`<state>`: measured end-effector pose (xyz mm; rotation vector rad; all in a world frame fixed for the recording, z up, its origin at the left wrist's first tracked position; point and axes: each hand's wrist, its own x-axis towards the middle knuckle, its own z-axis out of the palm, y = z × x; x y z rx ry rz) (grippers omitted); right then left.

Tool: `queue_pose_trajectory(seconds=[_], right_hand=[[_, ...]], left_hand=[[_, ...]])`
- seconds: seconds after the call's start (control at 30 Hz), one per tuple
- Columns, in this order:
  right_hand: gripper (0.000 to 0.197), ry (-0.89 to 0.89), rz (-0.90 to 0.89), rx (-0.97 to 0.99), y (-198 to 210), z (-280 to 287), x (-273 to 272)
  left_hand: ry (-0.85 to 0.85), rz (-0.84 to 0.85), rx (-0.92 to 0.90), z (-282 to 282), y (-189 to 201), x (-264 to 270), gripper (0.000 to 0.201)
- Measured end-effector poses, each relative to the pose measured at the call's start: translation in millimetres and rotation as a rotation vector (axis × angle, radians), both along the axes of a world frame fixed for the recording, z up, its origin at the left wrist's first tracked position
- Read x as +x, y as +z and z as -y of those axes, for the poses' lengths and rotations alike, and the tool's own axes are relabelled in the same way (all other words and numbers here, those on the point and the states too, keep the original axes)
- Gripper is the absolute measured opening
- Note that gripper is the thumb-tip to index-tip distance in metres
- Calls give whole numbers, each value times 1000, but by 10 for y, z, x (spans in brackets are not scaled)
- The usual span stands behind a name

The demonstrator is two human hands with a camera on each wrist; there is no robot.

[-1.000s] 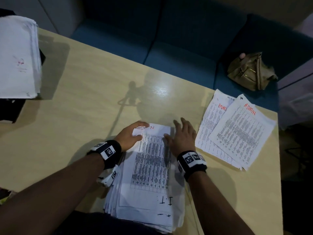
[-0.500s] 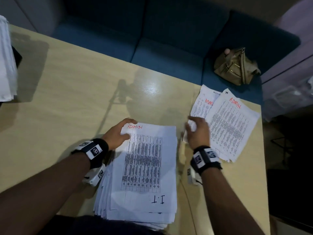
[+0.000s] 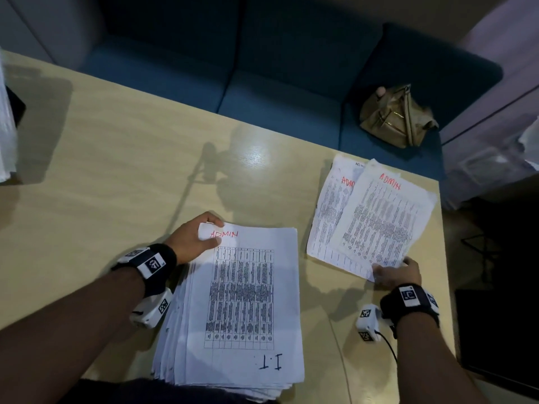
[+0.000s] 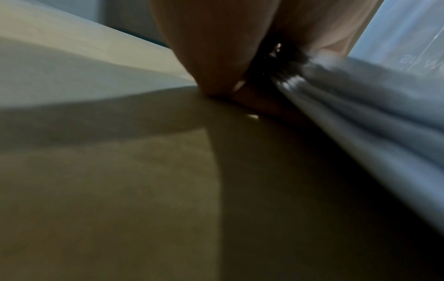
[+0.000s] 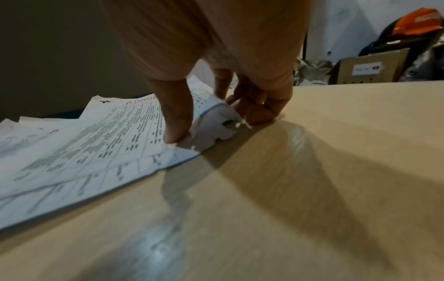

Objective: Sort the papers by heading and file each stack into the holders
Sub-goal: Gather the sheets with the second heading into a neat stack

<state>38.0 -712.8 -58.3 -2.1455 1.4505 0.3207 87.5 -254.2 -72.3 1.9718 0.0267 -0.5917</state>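
A thick stack of printed sheets (image 3: pixel 242 301) lies on the table in front of me; its top sheet has "ADMIN" in red at the far end and "I.T" at the near end. My left hand (image 3: pixel 214 233) pinches that sheet's curled far-left corner. In the left wrist view the left hand (image 4: pixel 216 76) rests on the table beside the stack's edge (image 4: pixel 360 114). To the right is a small fanned pile headed ADMIN (image 3: pixel 376 217). My right hand (image 3: pixel 392 266) pinches its near corner. In the right wrist view the thumb (image 5: pixel 175 133) is on top and the fingers are curled under the lifted corner of the ADMIN pile (image 5: pixel 96 152).
The wooden table (image 3: pixel 131 185) ends just right of my right hand. A blue sofa (image 3: pixel 262 83) runs behind it, with a tan bag (image 3: pixel 396 118) on the seat. Another white paper stack (image 3: pixel 5 135) shows at the far left edge. A cardboard box (image 5: pixel 370 66) stands beyond the table.
My right hand has left the main stack and moved right to the near corner of the ADMIN pile. My left hand has stayed at the stack's far-left corner.
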Motion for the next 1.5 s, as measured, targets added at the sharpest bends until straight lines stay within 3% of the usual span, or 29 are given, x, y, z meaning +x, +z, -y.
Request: queue_pose_trajectory(seconds=[0.1,0.2,0.27,0.47,0.6,0.7,0.77,0.87,1.0,1.13,1.3,1.4,1.5], right_hand=[[76,-1,29,-24,34,-51,76],[47,-65,194,-112,72,-87,105],[39,-89,282,-119,88,-87,111],[48,77,129,-80,79,-171,88],[75,161,80,-145,73,-323,168],[83,192,43,-119,52,-414,239],[79,162,42,-73,32,-419,270],[57,153,20,-32,59,-420,313],[33,167,181,-50,103,-387,373],[40,137,223,-109,136,-262,417],[52,116,26,-167,117,-251,496],[43,129,101,-108,125,-368,524],[50,68,288,54,140,-455,507]], left_hand=[[-11,8,13,5,8,4,24],[-25,2,17,6,19,3,24],[-13,-9,23,-6,1,7,25],[1,-16,15,-17,-37,5,30],[11,-18,15,-14,-40,7,30],[17,-26,13,-11,-46,1,26],[20,-26,11,-5,-39,-1,28],[23,-29,3,-8,-34,5,32],[27,-46,7,-21,-58,3,28],[28,-48,-1,-22,-66,4,26],[30,-31,-6,-8,-71,1,22],[28,-27,-21,-21,-84,3,26],[30,-34,-24,-33,-114,9,30]])
